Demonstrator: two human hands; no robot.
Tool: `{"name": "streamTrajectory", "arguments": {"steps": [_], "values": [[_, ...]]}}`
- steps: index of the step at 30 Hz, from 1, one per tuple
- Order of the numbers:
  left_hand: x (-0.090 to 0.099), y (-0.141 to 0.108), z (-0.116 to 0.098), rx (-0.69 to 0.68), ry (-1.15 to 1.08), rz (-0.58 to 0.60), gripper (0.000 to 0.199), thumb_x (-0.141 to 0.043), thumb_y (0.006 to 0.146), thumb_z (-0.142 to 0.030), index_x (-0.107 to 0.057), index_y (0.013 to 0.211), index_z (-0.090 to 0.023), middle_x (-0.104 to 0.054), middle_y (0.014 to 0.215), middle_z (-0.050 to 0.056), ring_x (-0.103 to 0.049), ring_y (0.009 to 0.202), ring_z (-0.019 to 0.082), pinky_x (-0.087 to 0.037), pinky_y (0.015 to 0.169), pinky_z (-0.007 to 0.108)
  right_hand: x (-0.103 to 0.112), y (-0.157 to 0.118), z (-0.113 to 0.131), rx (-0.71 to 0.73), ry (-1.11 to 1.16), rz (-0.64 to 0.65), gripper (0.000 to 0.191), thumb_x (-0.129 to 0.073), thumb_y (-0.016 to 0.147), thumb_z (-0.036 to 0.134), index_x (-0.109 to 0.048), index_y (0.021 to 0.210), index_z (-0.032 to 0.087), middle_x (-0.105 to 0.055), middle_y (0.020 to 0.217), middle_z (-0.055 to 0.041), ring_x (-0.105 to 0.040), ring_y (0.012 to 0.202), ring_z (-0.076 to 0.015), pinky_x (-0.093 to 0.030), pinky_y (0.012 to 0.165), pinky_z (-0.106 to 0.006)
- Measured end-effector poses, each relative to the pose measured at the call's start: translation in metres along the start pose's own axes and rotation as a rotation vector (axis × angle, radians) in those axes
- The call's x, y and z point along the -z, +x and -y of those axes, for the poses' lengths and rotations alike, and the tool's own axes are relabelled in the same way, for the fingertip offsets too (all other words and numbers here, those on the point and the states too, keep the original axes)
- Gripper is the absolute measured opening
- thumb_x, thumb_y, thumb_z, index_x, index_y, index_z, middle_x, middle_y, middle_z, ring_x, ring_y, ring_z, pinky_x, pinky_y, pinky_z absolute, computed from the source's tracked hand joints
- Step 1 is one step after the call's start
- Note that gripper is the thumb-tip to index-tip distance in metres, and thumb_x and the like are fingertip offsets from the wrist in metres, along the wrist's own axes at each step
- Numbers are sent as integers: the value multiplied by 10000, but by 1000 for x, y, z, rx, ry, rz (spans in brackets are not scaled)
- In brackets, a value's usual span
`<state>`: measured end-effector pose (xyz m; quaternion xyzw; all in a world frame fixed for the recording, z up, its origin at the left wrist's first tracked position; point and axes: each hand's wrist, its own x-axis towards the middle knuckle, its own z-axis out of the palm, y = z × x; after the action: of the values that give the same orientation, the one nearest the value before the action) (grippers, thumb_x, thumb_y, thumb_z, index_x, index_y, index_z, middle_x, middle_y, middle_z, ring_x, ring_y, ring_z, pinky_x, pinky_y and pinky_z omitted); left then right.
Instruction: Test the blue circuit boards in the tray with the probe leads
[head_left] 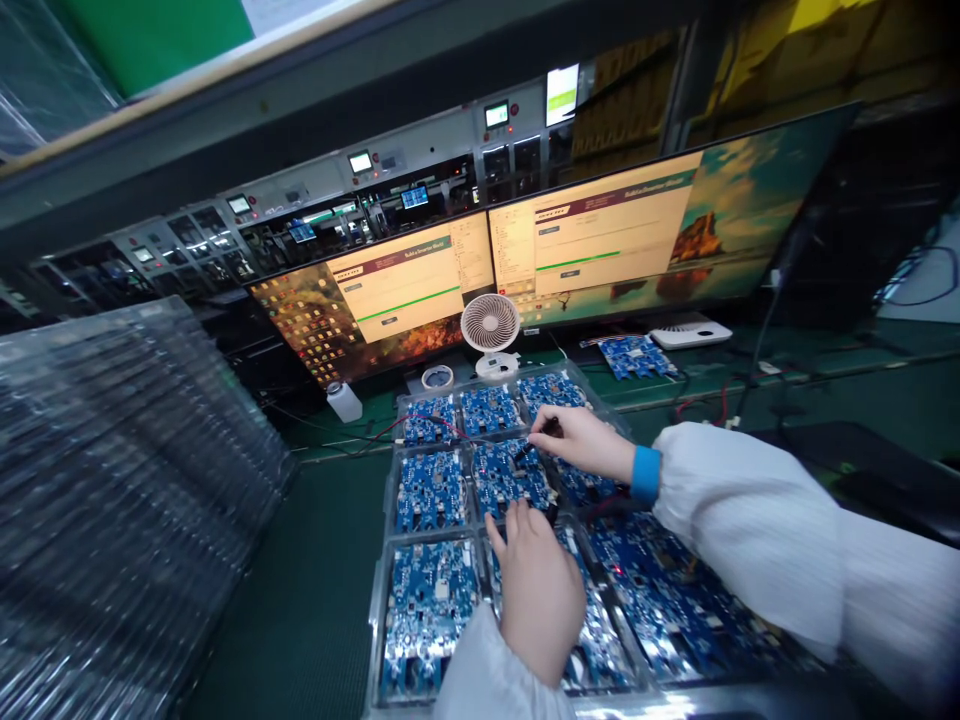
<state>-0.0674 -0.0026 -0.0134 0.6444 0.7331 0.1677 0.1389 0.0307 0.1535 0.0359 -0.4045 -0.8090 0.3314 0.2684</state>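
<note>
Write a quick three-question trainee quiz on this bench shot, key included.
1. Multiple choice. Over the blue circuit boards, what does the right hand pinch?
A) a white bottle
B) a small dark item
C) a roll of tape

2. True or false: the white fan stands in front of the monitors.

3. Fill in: the blue wristband shows on the ____ wrist.

Key: 1. B; 2. true; 3. right.
</note>
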Motion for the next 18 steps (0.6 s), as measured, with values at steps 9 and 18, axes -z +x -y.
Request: {"name": "streamTrajectory", "arguments": {"steps": [9, 18], "values": [[2, 1, -1, -9, -11, 0, 467, -328, 837, -137, -513, 1256, -46, -478, 1414, 203, -362, 1376, 304, -121, 1181, 608, -3, 0, 0, 21, -20, 40, 179, -580, 766, 390, -589, 758, 212, -630, 665, -1, -574, 645, -155, -443, 634, -299], [1, 0, -1, -17, -7, -4, 453, -335, 827, -133, -533, 1224, -44, -485, 1405, 207, -371, 1366, 315, -135, 1175, 617, -5, -2, 1, 21, -28, 45, 181, -584, 772, 389, -590, 754, 210, -602, 628, 12, -536, 608, -145, -421, 627, -292]]}}
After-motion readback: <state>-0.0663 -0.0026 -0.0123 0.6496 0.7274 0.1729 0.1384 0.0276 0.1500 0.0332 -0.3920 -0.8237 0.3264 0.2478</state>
